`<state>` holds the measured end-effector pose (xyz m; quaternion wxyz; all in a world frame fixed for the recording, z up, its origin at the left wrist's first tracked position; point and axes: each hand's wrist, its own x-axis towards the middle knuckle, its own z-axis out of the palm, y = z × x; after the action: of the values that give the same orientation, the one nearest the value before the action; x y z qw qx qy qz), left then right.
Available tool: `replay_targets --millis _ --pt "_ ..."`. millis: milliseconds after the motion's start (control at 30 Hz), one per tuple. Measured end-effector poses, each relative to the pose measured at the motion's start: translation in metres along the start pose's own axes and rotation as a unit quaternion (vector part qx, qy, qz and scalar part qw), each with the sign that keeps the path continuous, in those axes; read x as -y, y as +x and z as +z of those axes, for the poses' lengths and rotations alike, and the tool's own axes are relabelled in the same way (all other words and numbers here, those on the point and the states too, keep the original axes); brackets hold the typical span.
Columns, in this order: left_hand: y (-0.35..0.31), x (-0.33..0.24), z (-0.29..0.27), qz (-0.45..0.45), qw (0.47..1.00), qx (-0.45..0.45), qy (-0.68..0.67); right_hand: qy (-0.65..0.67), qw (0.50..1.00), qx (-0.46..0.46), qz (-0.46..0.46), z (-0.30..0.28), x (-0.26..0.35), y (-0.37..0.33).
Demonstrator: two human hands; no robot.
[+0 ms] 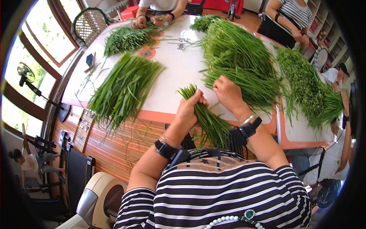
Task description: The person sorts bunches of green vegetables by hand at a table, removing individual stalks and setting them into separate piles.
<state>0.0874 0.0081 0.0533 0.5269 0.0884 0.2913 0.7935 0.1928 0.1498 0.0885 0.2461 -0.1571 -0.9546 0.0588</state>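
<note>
My left hand (187,110) is wrapped round a bunch of garlic chives (212,124) in front of my chest. The cut ends poke out above the thumb, and the long green blades hang down toward my right forearm. Just to the right, my right hand (228,93) is closed, its fingertips pressed together at the near left edge of a big heap of chives (242,57). Whether a stalk is between those fingers cannot be made out. Another pile of chives (124,86) lies to the left, its blades drooping over the table's near edge.
The white table (179,63) has an orange border. Across it, a person's hands (146,22) work at a further green pile (126,40). A second table on the right bears more greens (301,82), with people around it. A blue box (90,61) and loose stalks lie at the left.
</note>
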Motion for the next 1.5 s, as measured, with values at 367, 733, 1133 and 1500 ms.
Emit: replay_targets --millis 367,733,1133,1500 --pt "0.01 -0.003 0.018 0.015 1.0 0.005 -0.014 0.353 0.924 -0.103 0.102 -0.015 -0.003 0.009" --pt "0.013 0.008 0.024 0.038 0.998 -0.026 0.046 0.346 0.932 -0.045 0.097 -0.007 0.014 -0.005" --pt "-0.021 -0.093 -0.033 0.077 0.995 0.062 -0.031 0.143 0.988 0.046 0.04 -0.033 -0.035 -0.024" --pt "-0.002 -0.02 -0.007 -0.055 0.998 -0.03 0.018 -0.092 0.995 0.023 -0.027 0.012 -0.01 -0.005"
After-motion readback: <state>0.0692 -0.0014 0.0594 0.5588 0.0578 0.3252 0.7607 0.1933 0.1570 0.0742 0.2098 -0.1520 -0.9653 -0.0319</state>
